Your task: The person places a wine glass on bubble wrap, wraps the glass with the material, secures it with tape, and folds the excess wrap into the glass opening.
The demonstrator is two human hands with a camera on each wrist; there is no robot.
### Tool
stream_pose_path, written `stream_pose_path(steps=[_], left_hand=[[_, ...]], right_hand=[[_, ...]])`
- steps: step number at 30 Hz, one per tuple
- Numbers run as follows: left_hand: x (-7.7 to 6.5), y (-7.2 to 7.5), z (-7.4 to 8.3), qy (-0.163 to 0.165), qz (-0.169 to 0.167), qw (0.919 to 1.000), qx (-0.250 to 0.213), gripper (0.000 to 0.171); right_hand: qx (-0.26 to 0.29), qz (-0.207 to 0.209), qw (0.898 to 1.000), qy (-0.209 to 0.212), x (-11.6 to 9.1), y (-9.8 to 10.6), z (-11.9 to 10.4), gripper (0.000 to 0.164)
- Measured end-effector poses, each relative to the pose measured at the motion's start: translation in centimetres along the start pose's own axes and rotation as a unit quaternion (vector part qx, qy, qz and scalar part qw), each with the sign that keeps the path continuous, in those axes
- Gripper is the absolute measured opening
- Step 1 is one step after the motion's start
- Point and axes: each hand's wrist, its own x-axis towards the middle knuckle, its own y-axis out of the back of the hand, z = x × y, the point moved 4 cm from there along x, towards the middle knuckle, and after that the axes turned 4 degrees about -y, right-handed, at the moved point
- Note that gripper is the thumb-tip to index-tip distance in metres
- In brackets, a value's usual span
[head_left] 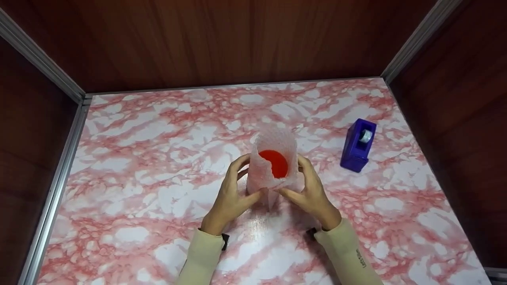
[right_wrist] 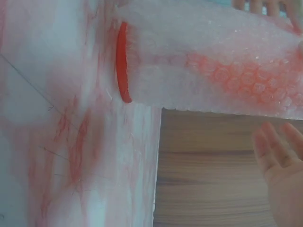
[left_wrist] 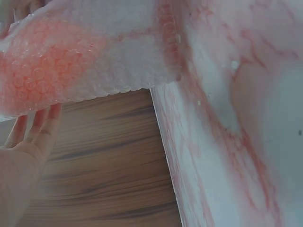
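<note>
A red goblet (head_left: 276,164) stands inside an upright tube of clear bubble wrap (head_left: 293,150). Its red foot (right_wrist: 122,61) shows at the table end of the tube, and the bowl appears pink through the bubbles. My left hand (head_left: 231,198) grips the wrap's left side, thumb at the front edge. From the other side my right hand (head_left: 313,194) holds the wrap, its thumb near the front seam too. In the right wrist view the right hand's fingers (right_wrist: 270,142) lie close beside the wrap, fairly straight. Some fingertips are hidden behind the tube.
A purple tape dispenser (head_left: 356,146) with a roll of clear tape stands on the right of the red-and-white marbled table (head_left: 158,178). Dark wood panels (head_left: 237,39) with metal edging enclose the back and both sides.
</note>
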Motion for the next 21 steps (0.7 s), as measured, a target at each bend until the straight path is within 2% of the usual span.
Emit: stream_pose_path(steps=[5, 9, 13, 16, 21], left_hand=[[-0.3, 0.1, 0.3, -0.056, 0.017, 0.9981, 0.018, 0.082], [-0.3, 0.2, 0.4, -0.098, 0.020, 0.9936, 0.054, 0.066], [-0.3, 0.2, 0.6, -0.124, 0.020, 0.9877, 0.093, 0.056], [-0.1, 0.1, 0.7, -0.139, 0.020, 0.9837, 0.112, 0.055], [-0.1, -0.1, 0.8, -0.150, 0.013, 0.9804, 0.127, 0.052]], right_hand=[[0.001, 0.025, 0.998, 0.060, -0.5, 0.1, 0.8, 0.084], [-0.001, 0.047, 0.995, 0.090, -0.8, 0.2, 1.1, 0.066], [-0.006, 0.055, 0.991, 0.118, -0.8, 0.1, 1.0, 0.053], [-0.005, 0.054, 0.991, 0.125, -0.7, 0.0, 1.0, 0.048], [-0.011, 0.043, 0.993, 0.110, -0.7, 0.0, 0.8, 0.048]])
